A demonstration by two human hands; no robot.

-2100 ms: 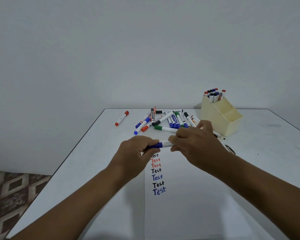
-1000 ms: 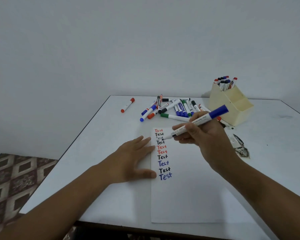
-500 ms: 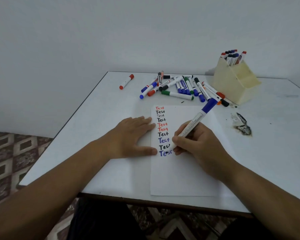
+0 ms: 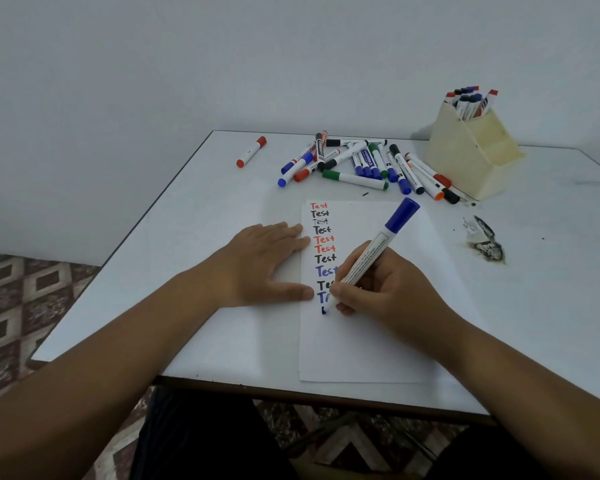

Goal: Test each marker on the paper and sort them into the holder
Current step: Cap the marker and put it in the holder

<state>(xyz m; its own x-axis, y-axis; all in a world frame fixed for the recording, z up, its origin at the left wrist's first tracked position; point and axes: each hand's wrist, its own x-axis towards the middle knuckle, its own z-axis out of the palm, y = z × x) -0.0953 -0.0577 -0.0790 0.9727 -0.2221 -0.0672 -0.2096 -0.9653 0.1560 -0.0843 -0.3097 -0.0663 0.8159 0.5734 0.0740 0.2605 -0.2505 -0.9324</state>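
One blue-capped white marker is pinched in the right hand, thumb and fingers pressed together around its lower barrel; its tip touches the white sheet of paper just below a column of handwritten "Test" lines in red, black and blue. The cap sits on the marker's far end, which tilts up and to the right. A small blue mark shows at the tip. The right hand and the barrel cover the ends of the three nearest words, so those read only in part.

Left of the column, the left hand lies flat with fingers spread, its fingertips and thumb on the paper's left edge, pressing it to the white tabletop.

Farther off, beyond the paper, a loose heap of capped markers in blue, red, green and black lies crisscrossed; how many there are is hard to count where they overlap. A single red-capped marker lies apart to the far left. At the far right stands a cream plastic holder with several markers upright in its tall back compartment; the heap's right end lies just beside its base. Right of the paper there is a dark smudged stain on the table. Patterned floor tiles show at the left, and dark clothing at the near edge, cut off by the frame.
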